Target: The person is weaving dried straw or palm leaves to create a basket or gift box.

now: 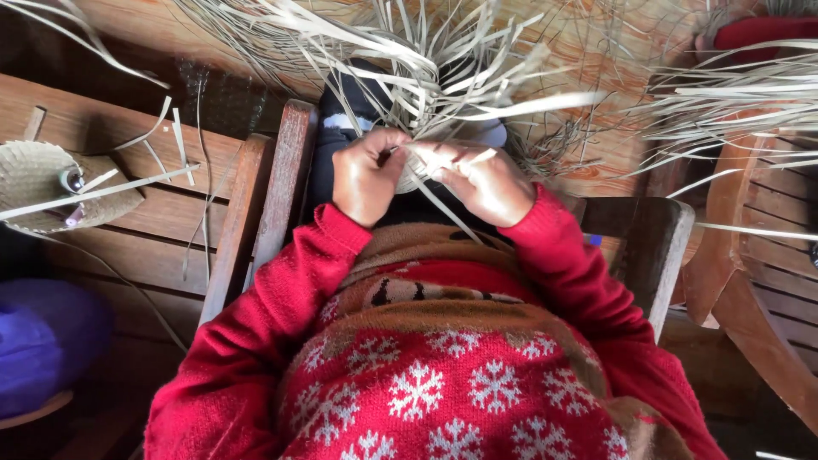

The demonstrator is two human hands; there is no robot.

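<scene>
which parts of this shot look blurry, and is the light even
Head view: the pale straw strips fanning out at the top are smeared by blur; the left hand, right hand and red snowflake-patterned knitted sweater are sharper. Light is soft daylight, dimmer at the lower left by the purple rounded object.

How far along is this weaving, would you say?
Early, it seems. Done: only a small woven patch between the hands. In hand: the left hand and right hand pinch strips at it. Left: most of the pale strips fan out loose, unwoven.
</scene>
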